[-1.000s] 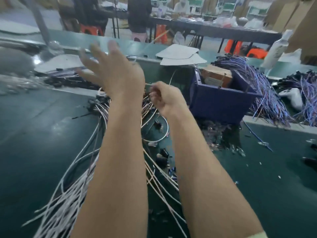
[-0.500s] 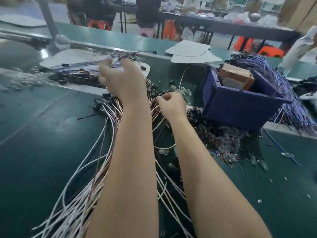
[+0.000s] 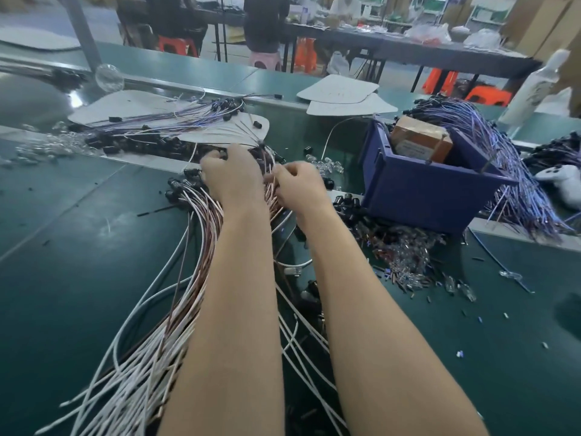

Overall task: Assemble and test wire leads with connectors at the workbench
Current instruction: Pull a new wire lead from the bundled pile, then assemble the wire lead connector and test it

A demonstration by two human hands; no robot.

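A thick bundle of white and brown wire leads [image 3: 176, 297] with black connectors [image 3: 176, 187] at the far end lies on the green bench [image 3: 63, 278]. My left hand [image 3: 234, 177] rests palm-down on the connector end of the bundle, fingers curled over the wires. My right hand [image 3: 297, 187] sits just to its right, fingers pinched on a few of the brown leads. What the fingertips hold is hidden behind the hands.
A blue bin [image 3: 421, 190] holding a cardboard box [image 3: 421, 143] stands to the right, with purple wire bundles [image 3: 503, 171] draped past it. Loose clear and dark small parts [image 3: 405, 256] litter the bench below the bin. Finished leads [image 3: 176, 121] lie on white sheets behind. People sit at far tables.
My left hand was raised and spread open; it has come down onto the connector end of the bundle. The right hand moved forward to the same spot. The view tilted down.
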